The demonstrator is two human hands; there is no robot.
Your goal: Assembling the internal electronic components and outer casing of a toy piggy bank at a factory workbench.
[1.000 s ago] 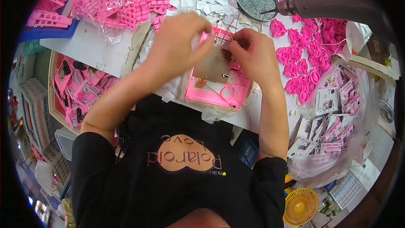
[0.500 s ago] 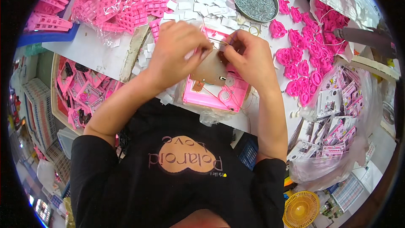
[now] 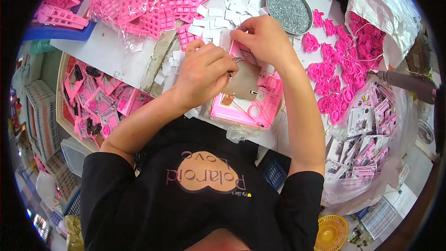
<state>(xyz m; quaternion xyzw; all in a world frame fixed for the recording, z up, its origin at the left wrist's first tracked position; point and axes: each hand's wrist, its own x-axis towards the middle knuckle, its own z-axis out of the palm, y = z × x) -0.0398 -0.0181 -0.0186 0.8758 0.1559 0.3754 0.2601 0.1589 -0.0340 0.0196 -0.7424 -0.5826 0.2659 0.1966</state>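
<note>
- Working two-handed over an open pink shell (image 3: pixel 224 112), mid tabletop (image 3: pixel 107 51), close to its front edge.
- Left stock: pink panels (image 3: pixel 95 102) in a crate (image 3: pixel 59 104); keypads (image 3: pixel 153 4) heaped, partly under clear plastic; white slips (image 3: pixel 223 16) scattered up to the shell.
- Left hand (image 3: pixel 204 72): at the shell's left side, fingers bent in. Small dark bit at the fingertips; can't tell if it's gripped.
- Shell: brown board (image 3: pixel 246 81) already in, wires (image 3: pixel 263 114) loose across the near part, no cover on. I'd call it partway; loose wires and open top are what's left.
- Right hand (image 3: pixel 265 39): over the shell's far end, fingers bent, thumb near forefinger. Grip not readable.
- Right stock: screws in a round dish (image 3: pixel 311 18), pink rings (image 3: pixel 327 72) loose; power screwdriver (image 3: pixel 409 83) off at far right, away from the shell.
- Edges: wooden strip (image 3: pixel 157 65) on the left, black shirt (image 3: pixel 153 195) tight against the front. Left side crowded by slips.
- Best room, my read: narrow white band between shell and rings, though right forearm crosses it.
</note>
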